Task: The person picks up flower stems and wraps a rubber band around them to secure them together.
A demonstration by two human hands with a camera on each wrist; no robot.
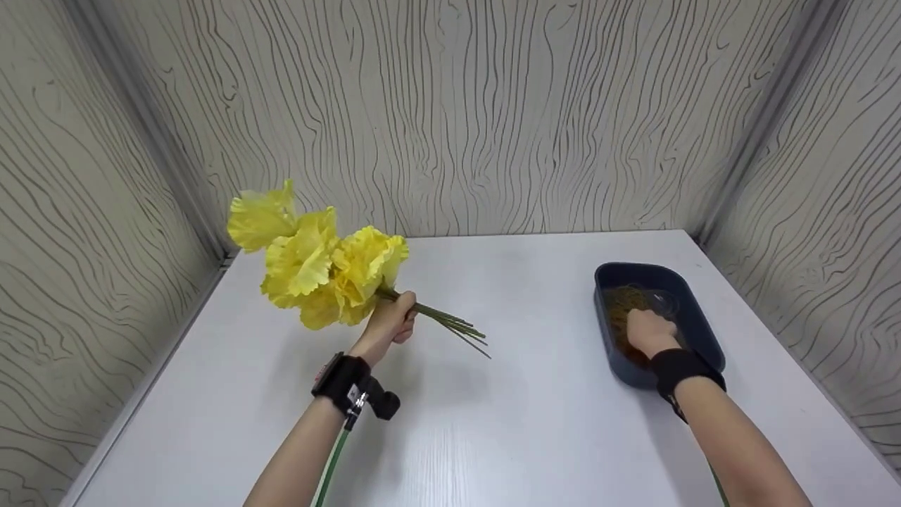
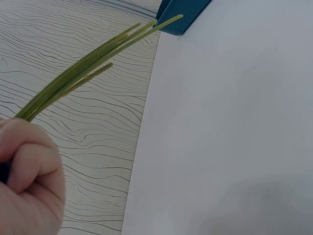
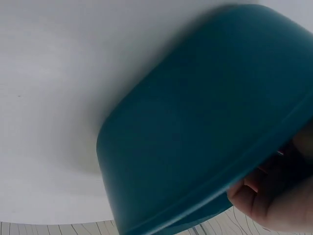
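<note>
In the head view my left hand (image 1: 391, 320) grips a bunch of yellow ruffled flowers (image 1: 303, 260) by the green stems (image 1: 447, 320), above the white table. The blooms point left and the stem ends stick out to the right. The left wrist view has the curled fingers of the left hand (image 2: 32, 171) round the stems (image 2: 73, 76). My right hand (image 1: 651, 331) is inside a dark blue bin (image 1: 612, 352), at thin brown tangled strands (image 1: 623, 303). Beyond the bin's wall (image 3: 186, 132), the right hand (image 3: 279, 196) has bent fingers; their tips are hidden.
The bin stands at the right of the white table (image 1: 493, 408). Something clear and round (image 1: 662, 303) lies inside it. Patterned panels (image 1: 450, 120) rise behind the table and on both sides. A green cable (image 1: 332, 465) runs along the left forearm.
</note>
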